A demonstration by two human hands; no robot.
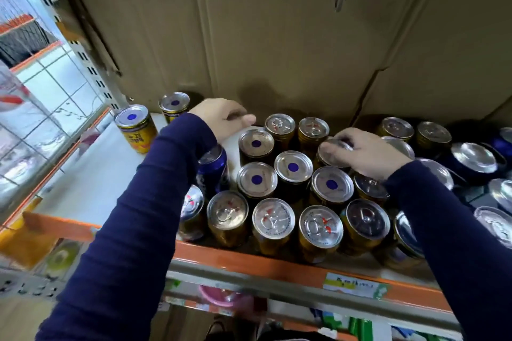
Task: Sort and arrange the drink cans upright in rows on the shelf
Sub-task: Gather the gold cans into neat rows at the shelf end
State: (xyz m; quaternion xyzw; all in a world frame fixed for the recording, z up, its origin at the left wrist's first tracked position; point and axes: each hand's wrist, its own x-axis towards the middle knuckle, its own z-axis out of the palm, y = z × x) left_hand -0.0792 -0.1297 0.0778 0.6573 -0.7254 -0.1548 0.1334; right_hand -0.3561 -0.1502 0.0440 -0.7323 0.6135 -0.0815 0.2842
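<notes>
Several gold drink cans [292,167] stand upright in rows on the white shelf [91,174], some with purple dots on their lids. My right hand [368,152] grips the lid of one gold can [331,155] in the second row from the back. My left hand [221,116] hovers at the back left of the group, fingers curled, holding nothing. A blue can [212,166] stands just under my left forearm. Two gold cans [135,127] stand apart at the far left. Blue cans [473,159] crowd the right end.
A cardboard box [277,36] forms a wall right behind the cans. The shelf's orange front rail [249,257] carries a price label [356,285]. A perforated metal upright [83,55] bounds the left side. Bare shelf lies left of the cans. Lower shelves hold other goods.
</notes>
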